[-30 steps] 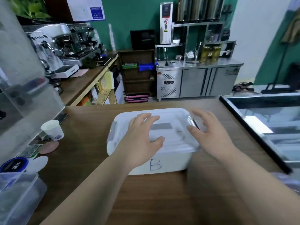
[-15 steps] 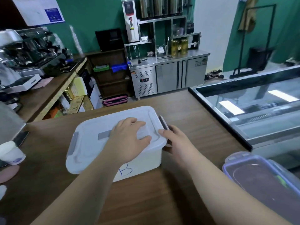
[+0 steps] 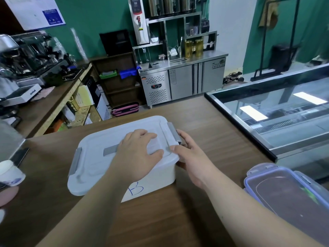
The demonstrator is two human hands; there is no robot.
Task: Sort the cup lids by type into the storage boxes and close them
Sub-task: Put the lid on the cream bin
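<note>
A white storage box (image 3: pixel 156 175) marked "B" stands on the wooden counter with its white lid (image 3: pixel 92 157) on. My left hand (image 3: pixel 137 155) presses flat on the lid over its grey handle. My right hand (image 3: pixel 192 157) is at the box's right end, fingers curled under the grey right latch (image 3: pixel 173 131) and thumb on the lid's edge. The grey left latch (image 3: pixel 75 161) lies against the lid. No cup lids show inside the box.
A second clear box with a purple-rimmed lid (image 3: pixel 288 195) sits at the right front. A glass display case (image 3: pixel 277 111) borders the counter's right side. A small white cup (image 3: pixel 10 173) and flat round lids (image 3: pixel 7 195) lie at the left edge.
My right hand went from the lid's top down to the box's right end and now grips the right latch. The view swung to the right; the left hand stayed on the lid.
</note>
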